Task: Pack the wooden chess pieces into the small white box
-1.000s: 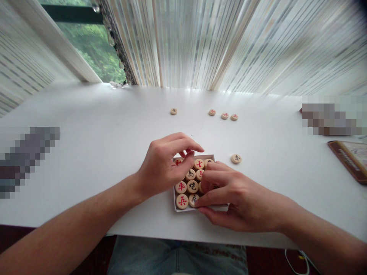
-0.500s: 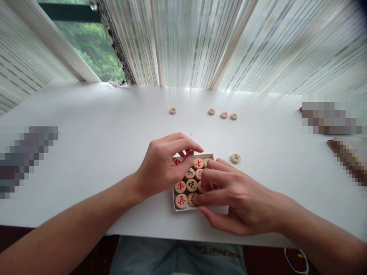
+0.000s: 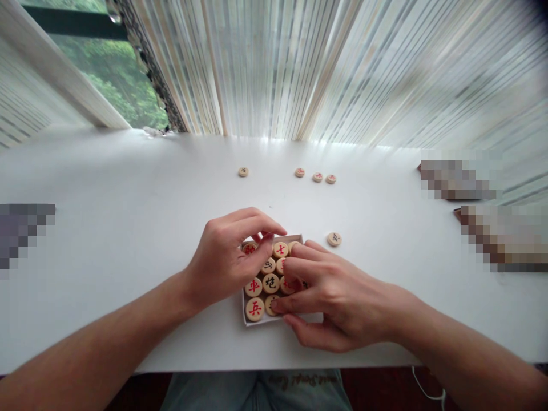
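Observation:
A shallow white box [image 3: 246, 319] holds rows of round wooden Chinese chess pieces with red or black characters. Among them are a red-marked piece [image 3: 255, 309] in the near left corner and a black-marked piece [image 3: 271, 283] in the middle. My left hand [image 3: 233, 251] curls over the box's far left part, thumb bent toward the fingers; whatever lies between the tips is hidden. Across the right side spreads my right hand [image 3: 342, 297], fingers apart, one fingertip on a near-row piece [image 3: 270, 305], thumb near the front edge. It covers several pieces.
On the white table [image 3: 107, 228], a loose black-marked piece [image 3: 334, 239] lies right of the box. Farther back are another black-marked piece [image 3: 243, 172] and three red-marked pieces [image 3: 317, 177]. Blurred-out objects [image 3: 505, 240] stand at both sides. Striped curtains [image 3: 265, 68] hang behind.
The whole view has shifted, so the table, box and hands appear slightly farther left and lower. Both hands keep nearly the same pose over the box.

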A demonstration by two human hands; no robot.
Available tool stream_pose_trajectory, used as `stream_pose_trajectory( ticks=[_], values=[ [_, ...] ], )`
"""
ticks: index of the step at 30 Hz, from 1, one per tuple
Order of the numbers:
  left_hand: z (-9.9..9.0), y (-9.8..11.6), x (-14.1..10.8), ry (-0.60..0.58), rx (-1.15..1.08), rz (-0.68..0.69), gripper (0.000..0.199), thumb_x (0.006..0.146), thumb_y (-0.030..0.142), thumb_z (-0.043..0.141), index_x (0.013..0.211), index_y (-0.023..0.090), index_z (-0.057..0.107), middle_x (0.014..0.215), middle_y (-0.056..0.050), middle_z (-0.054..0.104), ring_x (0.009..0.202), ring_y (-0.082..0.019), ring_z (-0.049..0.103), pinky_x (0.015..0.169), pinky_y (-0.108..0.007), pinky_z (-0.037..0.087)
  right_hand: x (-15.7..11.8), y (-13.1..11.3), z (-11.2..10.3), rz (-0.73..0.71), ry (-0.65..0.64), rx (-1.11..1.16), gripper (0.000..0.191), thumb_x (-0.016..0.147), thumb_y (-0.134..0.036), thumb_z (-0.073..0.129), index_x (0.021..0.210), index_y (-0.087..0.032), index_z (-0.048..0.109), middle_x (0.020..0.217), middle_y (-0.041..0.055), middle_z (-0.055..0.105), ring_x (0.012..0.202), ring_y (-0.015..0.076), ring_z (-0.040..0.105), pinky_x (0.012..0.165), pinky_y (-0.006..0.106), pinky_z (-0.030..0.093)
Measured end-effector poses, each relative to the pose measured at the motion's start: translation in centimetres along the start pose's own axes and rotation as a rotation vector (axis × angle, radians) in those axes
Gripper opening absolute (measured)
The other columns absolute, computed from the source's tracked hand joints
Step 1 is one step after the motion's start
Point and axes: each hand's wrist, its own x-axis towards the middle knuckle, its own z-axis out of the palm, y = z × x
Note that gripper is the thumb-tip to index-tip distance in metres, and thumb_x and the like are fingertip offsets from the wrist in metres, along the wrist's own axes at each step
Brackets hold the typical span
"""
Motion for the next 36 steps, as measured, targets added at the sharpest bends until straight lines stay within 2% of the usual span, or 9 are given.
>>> stream_pose_trajectory(
  ticks=[7,9,13,15,18,21,26,31,36],
  values=[
    [-0.5,-0.3,0.1,0.033,0.021,0.008,0.024,0.087,-0.001,0.064,0.094,0.018,0.078,0.089,-0.004,0.079,0.079,-0.016,0.074,0.074,-0.028,0.058,-0.3,1.4,-1.1,0.047,0.286,0.002,0.019,0.090,-0.015,0.062,0.084,-0.012,0.081,0.073,0.0076,0.064,0.068,0.0189,0.050,0.064,0.034,0.041],
    [-0.5,-0.4,0.1,0.030,0.021,0.009,0.025,0.088,-0.001,0.063,0.095,0.018,0.078,0.089,-0.004,0.080,0.079,-0.016,0.074,0.074,-0.027,0.058,-0.7,2.6,-2.0,0.165,0.337,0.001,0.018,0.091,-0.014,0.063,0.084,-0.012,0.080,0.072,0.0074,0.067,0.067,0.0180,0.055,0.062,0.032,0.043],
    [-0.4,-0.5,0.1,0.032,0.017,0.012,0.025,0.088,-0.002,0.063,0.095,0.016,0.078,0.090,-0.004,0.080,0.079,-0.015,0.074,0.073,-0.026,0.058,-2.1,5.8,-4.2,0.588,0.394,-0.087,0.017,0.091,-0.021,0.065,0.082,-0.015,0.078,0.071,0.0046,0.070,0.064,0.0163,0.059,0.060,0.030,0.042],
    [-0.4,-0.5,0.1,0.046,0.015,0.018,0.025,0.087,-0.002,0.062,0.095,0.015,0.078,0.089,-0.004,0.080,0.078,-0.015,0.074,0.073,-0.025,0.058,-2.9,7.1,-5.3,0.748,0.342,-0.088,0.019,0.091,-0.030,0.068,0.084,-0.015,0.078,0.070,0.0033,0.069,0.064,0.0164,0.058,0.061,0.031,0.042],
    [-0.5,-0.4,0.0,0.049,0.012,0.008,0.025,0.088,-0.003,0.062,0.094,0.014,0.079,0.089,-0.005,0.079,0.078,-0.014,0.074,0.074,-0.025,0.057,-3.9,8.1,-6.6,0.857,0.048,0.065,0.030,0.088,-0.045,0.075,0.098,-0.017,0.080,0.076,0.0025,0.070,0.068,0.0173,0.061,0.061,0.030,0.044],
    [-0.7,-0.2,0.0,0.049,0.003,-0.004,0.025,0.088,-0.004,0.061,0.094,0.012,0.079,0.089,-0.005,0.079,0.078,-0.014,0.073,0.073,-0.025,0.057,-4.3,8.1,-7.1,0.879,-0.178,0.156,0.043,0.079,-0.049,0.085,0.111,-0.020,0.078,0.085,0.0018,0.072,0.074,0.0181,0.064,0.065,0.029,0.048],
    [-0.6,-0.2,0.0,0.036,-0.012,0.009,0.023,0.089,-0.003,0.061,0.094,0.012,0.078,0.089,-0.006,0.079,0.080,-0.015,0.073,0.074,-0.026,0.056,-4.0,7.7,-6.4,0.848,-0.209,0.117,0.023,0.080,-0.038,0.084,0.095,-0.021,0.078,0.078,-0.0001,0.070,0.069,0.0162,0.059,0.063,0.029,0.046],
    [-0.6,-0.4,0.0,0.026,-0.023,-0.006,0.024,0.088,-0.003,0.062,0.095,0.013,0.078,0.090,-0.006,0.079,0.081,-0.015,0.074,0.075,-0.025,0.057,-3.2,7.5,-5.0,0.763,-0.015,0.143,0.015,0.082,-0.032,0.081,0.084,-0.019,0.075,0.069,-0.0006,0.068,0.063,0.0144,0.057,0.059,0.028,0.046],
    [-0.5,-0.2,-0.1,0.022,-0.048,-0.024,0.023,0.088,-0.002,0.063,0.095,0.012,0.079,0.088,-0.005,0.080,0.079,-0.013,0.074,0.074,-0.022,0.057,-2.3,6.7,-3.2,0.690,0.206,0.176,0.015,0.086,-0.029,0.078,0.091,-0.018,0.070,0.080,0.0020,0.073,0.066,0.0140,0.062,0.062,0.027,0.053]
  ],
)
